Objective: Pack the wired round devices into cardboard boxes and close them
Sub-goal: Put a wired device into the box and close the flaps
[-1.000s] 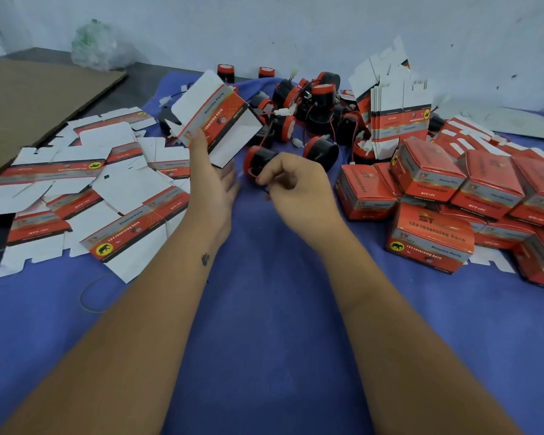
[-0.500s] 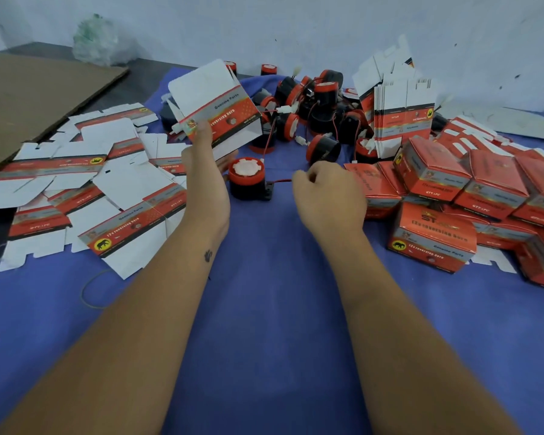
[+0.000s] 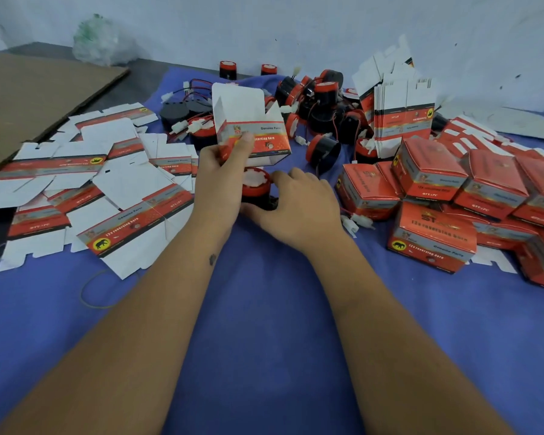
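Head camera looked down on my two forearms stretched over the blue cloth (image 3: pixel 264 356). My left hand (image 3: pixel 220 180) pinched an opened cardboard box (image 3: pixel 252 130), thumb pressed on its red printed band, holding it upright with its white flaps standing up and its lower end open just above the device. My right hand (image 3: pixel 299 205) lay directly right of the left, fingers loosely curled around the round device (image 3: pixel 255 186), a black body with a red rim and white top standing on the cloth between both hands; I could not tell how firmly those fingers gripped. A white connector (image 3: pixel 357 222) on red wire lay just right of my right wrist. Beyond my hands sat the heap of unpacked devices (image 3: pixel 321 102), black and red with tangled wires. Left of my left hand, flat unfolded cartons (image 3: pixel 107 196) were scattered, overlapping. Right of my right hand, closed red boxes (image 3: pixel 434 233) were piled against each other, with a stack of flat cartons (image 3: pixel 404 117) standing behind them.
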### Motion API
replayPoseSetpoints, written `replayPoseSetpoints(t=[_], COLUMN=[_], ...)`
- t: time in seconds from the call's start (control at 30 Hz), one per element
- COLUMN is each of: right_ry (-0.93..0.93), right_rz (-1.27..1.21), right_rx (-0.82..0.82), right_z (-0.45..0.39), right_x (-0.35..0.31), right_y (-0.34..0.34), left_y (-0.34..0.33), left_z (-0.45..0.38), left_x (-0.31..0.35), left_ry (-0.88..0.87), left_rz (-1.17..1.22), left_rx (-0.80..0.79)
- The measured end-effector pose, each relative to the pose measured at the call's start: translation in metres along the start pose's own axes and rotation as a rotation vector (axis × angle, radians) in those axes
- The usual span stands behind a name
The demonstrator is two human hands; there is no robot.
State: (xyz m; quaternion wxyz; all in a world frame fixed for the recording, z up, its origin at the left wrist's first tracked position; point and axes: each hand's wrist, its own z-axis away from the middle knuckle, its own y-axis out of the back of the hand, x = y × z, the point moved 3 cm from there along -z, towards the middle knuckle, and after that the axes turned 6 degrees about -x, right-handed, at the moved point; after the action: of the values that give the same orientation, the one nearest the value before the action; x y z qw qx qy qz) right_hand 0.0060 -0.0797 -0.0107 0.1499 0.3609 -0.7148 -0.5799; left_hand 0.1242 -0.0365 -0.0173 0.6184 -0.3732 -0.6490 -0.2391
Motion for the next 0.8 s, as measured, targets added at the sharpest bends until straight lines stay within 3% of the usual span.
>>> replayPoseSetpoints(t=[0.23, 0.4, 0.57, 0.67, 0.8], right_ry=[-0.014, 0.037, -0.098, -0.158, -0.106], right_rz=[-0.083, 0.067, 0.143, 0.102, 0.025], right_rx=[0.066, 0.245, 0.442, 0.663, 0.825], right_z=[0.0, 0.002, 0.006, 0.013, 0.017], right_x=[-0.003, -0.01, -0.006, -0.006, -0.01], right_y=[0.002, 0.007, 0.022, 0.036, 0.044], left_y=[-0.001, 0.008, 0.014, 0.013, 0.003], left_z=[0.0, -0.001, -0.005, -0.004, 0.0], left_x=[0.001, 0.001, 0.003, 0.002, 0.003], left_ry=[0.017, 0.048, 0.087, 0.058, -0.041], left_rz=[0.0, 0.186, 0.301, 0.163, -0.101], left_rx=[0.03, 0.177, 0.169, 0.157, -0.036])
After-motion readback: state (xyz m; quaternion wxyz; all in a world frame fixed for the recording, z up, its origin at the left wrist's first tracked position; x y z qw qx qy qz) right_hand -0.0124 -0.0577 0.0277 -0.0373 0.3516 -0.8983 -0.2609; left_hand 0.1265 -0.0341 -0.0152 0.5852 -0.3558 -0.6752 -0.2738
